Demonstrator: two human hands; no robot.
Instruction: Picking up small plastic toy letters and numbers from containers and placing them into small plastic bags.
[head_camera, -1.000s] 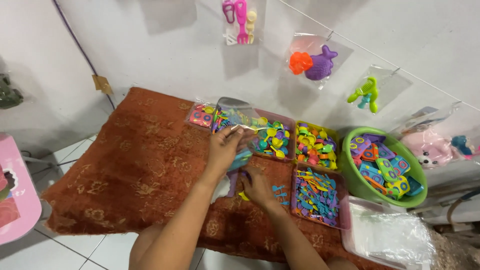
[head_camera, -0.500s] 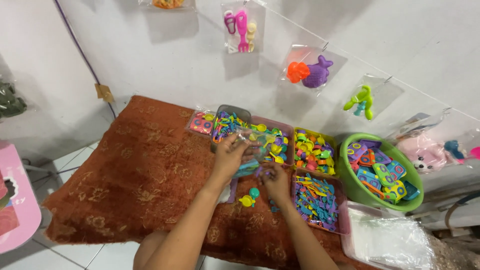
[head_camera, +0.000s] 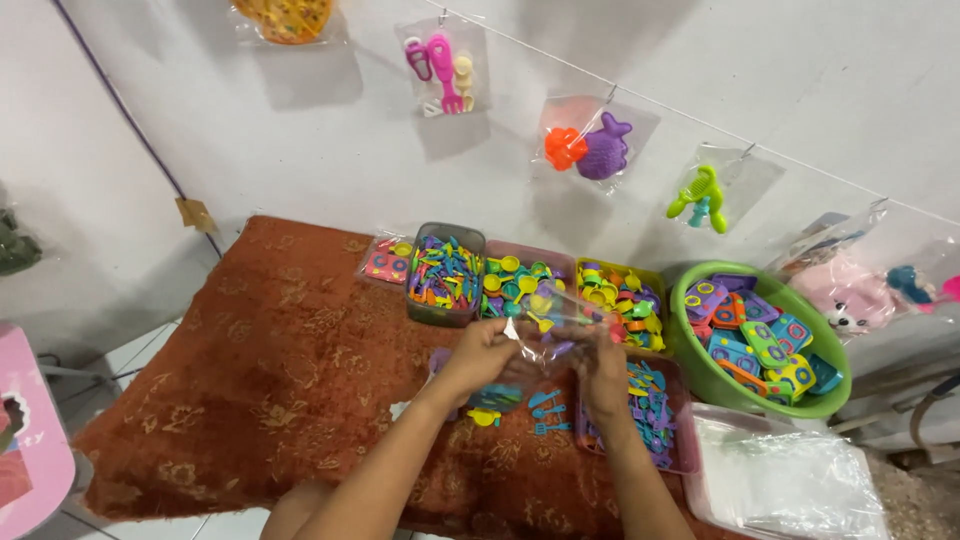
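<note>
I see a plain white wall (head_camera: 820, 90) across the far side, with a thin line (head_camera: 700, 112) strung along it carrying clear bags of toys (head_camera: 590, 145). A rust-brown patterned rug (head_camera: 260, 370) covers the low surface in front of me. Pale floor tiles (head_camera: 130, 350) show at the near left, beside a pink piece of furniture (head_camera: 30, 440). The light is soft and even.
</note>
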